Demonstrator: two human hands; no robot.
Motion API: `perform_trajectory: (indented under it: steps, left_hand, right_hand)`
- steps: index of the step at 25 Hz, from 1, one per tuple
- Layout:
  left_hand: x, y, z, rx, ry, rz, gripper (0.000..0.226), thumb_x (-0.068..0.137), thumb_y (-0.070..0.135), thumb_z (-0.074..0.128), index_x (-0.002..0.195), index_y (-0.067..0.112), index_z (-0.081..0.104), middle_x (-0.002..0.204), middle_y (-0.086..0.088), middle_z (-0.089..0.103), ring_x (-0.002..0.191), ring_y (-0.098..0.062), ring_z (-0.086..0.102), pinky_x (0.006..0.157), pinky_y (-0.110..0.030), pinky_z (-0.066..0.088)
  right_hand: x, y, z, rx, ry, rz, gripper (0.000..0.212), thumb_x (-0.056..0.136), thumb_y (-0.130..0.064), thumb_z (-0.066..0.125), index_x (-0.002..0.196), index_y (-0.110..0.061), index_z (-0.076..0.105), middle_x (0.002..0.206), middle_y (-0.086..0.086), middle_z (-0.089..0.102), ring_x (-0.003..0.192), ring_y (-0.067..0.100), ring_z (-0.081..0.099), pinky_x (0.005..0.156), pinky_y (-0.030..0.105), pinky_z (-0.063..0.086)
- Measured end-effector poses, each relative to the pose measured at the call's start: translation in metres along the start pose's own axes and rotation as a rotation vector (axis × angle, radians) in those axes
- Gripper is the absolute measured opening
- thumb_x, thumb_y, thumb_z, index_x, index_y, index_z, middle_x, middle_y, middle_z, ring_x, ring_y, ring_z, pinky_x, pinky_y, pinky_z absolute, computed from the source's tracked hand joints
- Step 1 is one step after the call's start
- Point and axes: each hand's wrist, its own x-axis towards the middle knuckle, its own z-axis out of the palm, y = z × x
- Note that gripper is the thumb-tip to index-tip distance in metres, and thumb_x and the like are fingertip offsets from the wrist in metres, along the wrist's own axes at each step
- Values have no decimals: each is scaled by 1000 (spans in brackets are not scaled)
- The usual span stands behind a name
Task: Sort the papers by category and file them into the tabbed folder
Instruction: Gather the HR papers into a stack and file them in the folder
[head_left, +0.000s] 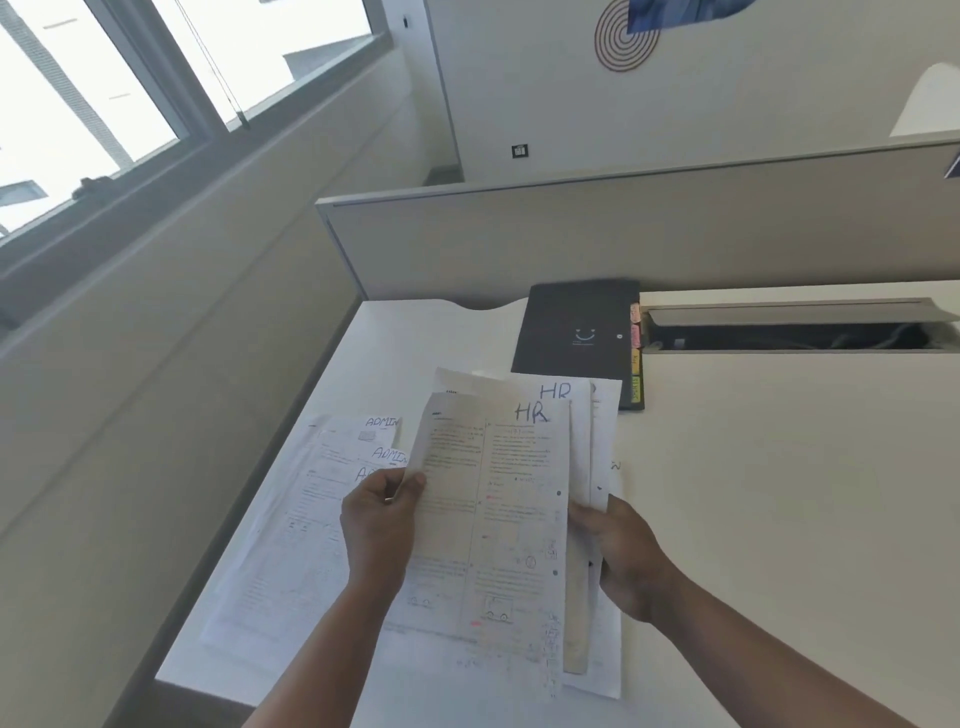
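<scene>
A black folder (576, 332) lies shut on a white desk (779, 467), at 12 o'clock from the hands and against a grey partition (571, 234). Coloured tabs (635, 358) in pink, yellow and green stick out along its right edge; what is inside cannot be seen. Just right of the folder, at 1 o'clock, a long cable tray (795, 332) is sunk into the desk with its flap raised; dark cables lie in it.

Near the middle, both hands hold up a small fan of printed sheets (493, 519), tilted toward the viewer. The front two sheets are marked "HR" in blue at the top right corner. The left hand (382, 525) pinches the left edge of the front sheet between thumb and fingers. The right hand (623, 556) grips the right edges of the sheets behind, fingers curled under them. The top of the fan overlaps the folder's near edge in view.

At 9 o'clock from the hands, a pile (311, 519) of sheets marked "ADMIN" lies flat on the desk, fanned so three labels show, partly hidden by the left hand. More paper lies flat under the held sheets.

At 10 o'clock, beyond the desk edge, is a window (104, 104). A wall with a spiral design (623, 39) rises behind the partition.
</scene>
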Motion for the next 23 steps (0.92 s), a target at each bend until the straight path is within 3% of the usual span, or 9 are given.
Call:
perform_trajectory:
  steps: [8, 14, 20, 23]
  left_hand:
    - [-12, 4, 10, 73, -11, 42, 6, 95, 21, 74, 90, 20, 74, 82, 5, 79, 77, -19, 75, 64, -32, 61]
    - [-8, 6, 9, 51, -89, -69, 5, 94, 20, 76, 93, 16, 75, 84, -1, 80, 82, -26, 76, 77, -46, 65]
    - [-6, 2, 7, 32, -69, -99, 7, 96, 20, 74, 93, 13, 74, 83, -2, 80, 83, -30, 76, 78, -50, 64]
    - [-5, 1, 7, 28, -19, -76, 10, 98, 19, 71, 90, 13, 70, 83, -3, 79, 82, -29, 75, 69, -42, 62]
  right_hand:
    - [4, 4, -17, -76, -31, -37, 30, 97, -22, 72, 122, -7, 74, 115, 17, 77, 106, 36, 75, 92, 53, 61]
    - [9, 6, -18, -78, -29, 7, 22, 96, -13, 72, 115, -3, 77, 110, 20, 78, 100, 38, 76, 80, 49, 64]
    - [11, 10, -17, -74, -54, 28, 24, 96, -15, 71, 116, -3, 76, 111, 20, 78, 103, 39, 75, 82, 51, 64]
    - [14, 10, -19, -25, -37, 35, 29, 98, -23, 68, 119, -4, 74, 113, 19, 78, 105, 38, 75, 88, 56, 62]
